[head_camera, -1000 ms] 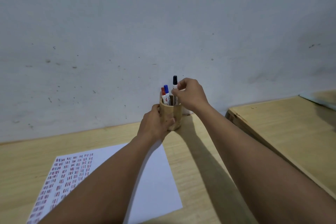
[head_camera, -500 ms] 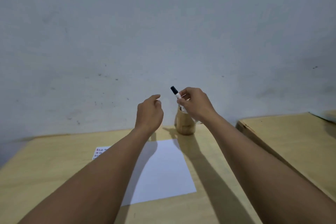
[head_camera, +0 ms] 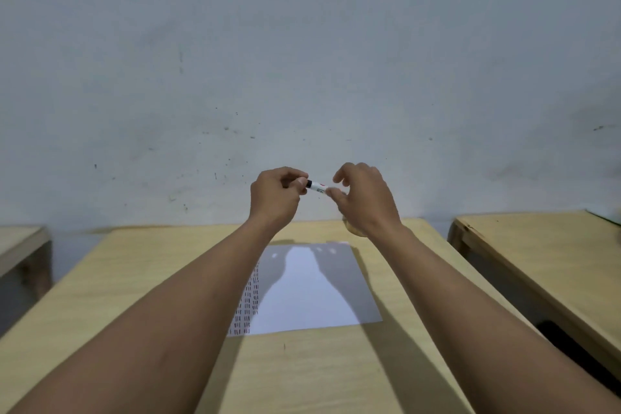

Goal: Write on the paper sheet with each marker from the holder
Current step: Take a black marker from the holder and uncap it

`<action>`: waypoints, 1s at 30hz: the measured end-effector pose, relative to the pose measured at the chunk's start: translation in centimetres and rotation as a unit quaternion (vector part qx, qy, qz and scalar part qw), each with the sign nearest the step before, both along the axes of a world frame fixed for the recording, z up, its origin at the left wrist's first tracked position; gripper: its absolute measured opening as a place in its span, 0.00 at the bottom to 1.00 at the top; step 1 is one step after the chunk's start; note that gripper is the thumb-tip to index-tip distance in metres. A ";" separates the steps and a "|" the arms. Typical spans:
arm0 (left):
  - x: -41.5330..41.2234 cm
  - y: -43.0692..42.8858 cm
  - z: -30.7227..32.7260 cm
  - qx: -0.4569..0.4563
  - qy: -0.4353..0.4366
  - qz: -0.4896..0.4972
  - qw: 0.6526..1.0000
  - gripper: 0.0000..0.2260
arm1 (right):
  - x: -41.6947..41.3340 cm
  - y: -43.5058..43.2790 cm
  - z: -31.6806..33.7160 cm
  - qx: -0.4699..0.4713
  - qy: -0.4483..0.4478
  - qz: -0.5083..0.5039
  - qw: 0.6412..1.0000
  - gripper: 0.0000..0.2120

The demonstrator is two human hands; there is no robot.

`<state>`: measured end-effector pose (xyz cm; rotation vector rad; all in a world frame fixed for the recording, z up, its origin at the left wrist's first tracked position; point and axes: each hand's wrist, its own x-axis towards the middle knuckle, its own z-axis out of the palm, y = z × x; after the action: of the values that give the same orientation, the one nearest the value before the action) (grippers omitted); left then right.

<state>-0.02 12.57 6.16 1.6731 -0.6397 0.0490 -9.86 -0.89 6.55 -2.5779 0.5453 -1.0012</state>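
A white marker (head_camera: pixel 317 187) with a black cap is held level in the air between both hands, above the far end of the table. My left hand (head_camera: pixel 275 199) pinches its black cap end. My right hand (head_camera: pixel 364 197) holds the barrel's other end with thumb and fingertips. The paper sheet (head_camera: pixel 312 292) lies flat on the wooden table (head_camera: pixel 134 279) below, with rows of small red and dark marks down its left part. The wooden holder (head_camera: pixel 351 228) is almost wholly hidden behind my right wrist; only its lower edge shows.
A grey wall rises just behind the table. A second wooden table (head_camera: pixel 537 255) stands to the right across a narrow gap, and the corner of another table (head_camera: pixel 20 242) shows at far left.
My right hand lifted the black-capped marker out of the holder and brought it toward me. My left hand left the holder, rose and took hold of the cap end.
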 end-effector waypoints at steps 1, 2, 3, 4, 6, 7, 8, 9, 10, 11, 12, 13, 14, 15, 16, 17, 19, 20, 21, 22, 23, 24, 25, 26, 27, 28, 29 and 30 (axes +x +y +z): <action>0.1 0.4 0.0 -0.006 0.003 0.007 1.000 0.10 | -0.3 0.9 -0.1 0.001 -0.027 -0.008 1.000 0.06; 0.1 0.8 -0.1 -0.012 0.006 0.013 1.000 0.10 | -0.5 1.8 -0.3 0.021 -0.040 -0.010 0.999 0.07; 0.2 1.2 -0.1 -0.017 0.008 0.017 1.000 0.10 | -0.5 2.6 -0.5 0.056 -0.038 -0.009 0.998 0.11; 0.3 1.5 -0.2 -0.023 0.011 0.021 0.999 0.09 | -0.6 3.5 -0.7 0.103 -0.033 -0.005 0.994 0.15; 0.2 2.1 -0.3 -0.037 0.020 0.021 0.999 0.08 | -0.4 5.1 -0.9 0.249 -0.042 0.012 0.968 0.21; 0.2 2.4 -0.3 -0.041 0.022 0.018 0.999 0.08 | -0.2 5.7 -0.9 0.356 -0.054 0.031 0.932 0.21; 0.1 2.7 -0.4 -0.042 0.021 0.012 0.999 0.07 | 0.0 6.2 -0.9 0.475 -0.070 0.056 0.875 0.18; 0.1 3.0 -0.5 -0.039 0.019 0.004 0.999 0.07 | 0.3 6.6 -0.9 0.580 -0.090 0.081 0.806 0.15; 0.0 3.2 -0.6 -0.037 0.017 -0.005 0.999 0.06 | 0.7 6.8 -0.9 0.657 -0.116 0.103 0.737 0.13; -0.1 3.5 -0.7 -0.034 0.014 -0.011 0.999 0.06 | 1.1 7.0 -1.0 0.709 -0.141 0.118 0.681 0.12; -0.1 3.7 -0.8 -0.030 0.013 -0.014 0.999 0.06 | 1.4 7.4 -1.0 0.740 -0.162 0.128 0.640 0.11; 0.0 4.0 -1.0 -0.027 0.012 -0.014 0.999 0.06 | 1.6 7.6 -1.2 0.753 -0.179 0.135 0.619 0.09; 0.1 4.2 -1.1 -0.025 0.013 -0.012 1.000 0.06 | 1.8 8.0 -1.3 0.756 -0.192 0.140 0.611 0.08; 0.1 4.5 -1.2 -0.023 0.015 -0.008 1.000 0.06 | 1.9 8.3 -1.3 0.752 -0.203 0.143 0.611 0.07; 0.2 4.9 -1.3 -0.022 0.020 -0.003 1.000 0.07 | 1.9 8.6 -1.4 0.746 -0.211 0.146 0.615 0.06; 0.4 5.2 -1.4 -0.019 0.024 0.004 1.000 0.07 | 2.0 8.7 -1.5 0.739 -0.215 0.148 0.621 0.06; 0.9 6.2 -1.6 -0.006 0.023 0.018 1.000 0.07 | 2.2 8.9 -1.9 0.724 -0.207 0.146 0.642 0.06; 1.3 6.7 -1.7 0.004 0.017 0.025 1.000 0.06 | 2.3 9.1 -2.1 0.713 -0.198 0.140 0.658 0.06; 1.7 7.3 -1.9 0.015 0.010 0.033 0.999 0.06 | 2.6 9.2 -2.3 0.700 -0.187 0.133 0.676 0.06; 2.0 7.9 -2.1 0.028 0.006 0.042 0.999 0.05 | 2.7 9.4 -2.6 0.686 -0.173 0.128 0.695 0.06; 2.3 8.5 -2.4 0.039 0.006 0.052 0.998 0.04 | 2.9 9.6 -2.8 0.672 -0.160 0.126 0.712 0.05; 2.6 9.1 -2.8 0.050 0.007 0.065 0.997 0.02 | 3.1 9.9 -3.1 0.661 -0.148 0.127 0.725 0.05; 2.9 9.7 -3.2 0.060 0.006 0.081 0.995 0.03 | 3.2 10.2 -3.4 0.649 -0.137 0.126 0.738 0.05; 3.1 10.4 -3.7 0.073 0.005 0.098 0.993 0.04 | 3.3 10.5 -3.7 0.636 -0.127 0.125 0.751 0.05; 3.4 11.0 -4.1 0.085 0.004 0.111 0.990 0.04 | 3.5 10.7 -4.0 0.623 -0.118 0.125 0.763 0.05; 3.7 11.6 -4.6 0.099 0.004 0.121 0.988 0.03 | 3.5 11.0 -4.2 0.611 -0.111 0.126 0.774 0.05; 4.0 12.1 -5.1 0.113 0.004 0.130 0.985 0.04 | 3.6 11.2 -4.4 0.598 -0.104 0.128 0.784 0.05; 4.3 12.7 -5.7 0.126 0.006 0.140 0.982 0.04 | 3.7 11.4 -4.6 0.586 -0.098 0.128 0.794 0.06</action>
<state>4.25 25.22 0.50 1.9990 -0.4096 0.1656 -6.11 10.52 1.94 -1.3547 0.4990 -0.5177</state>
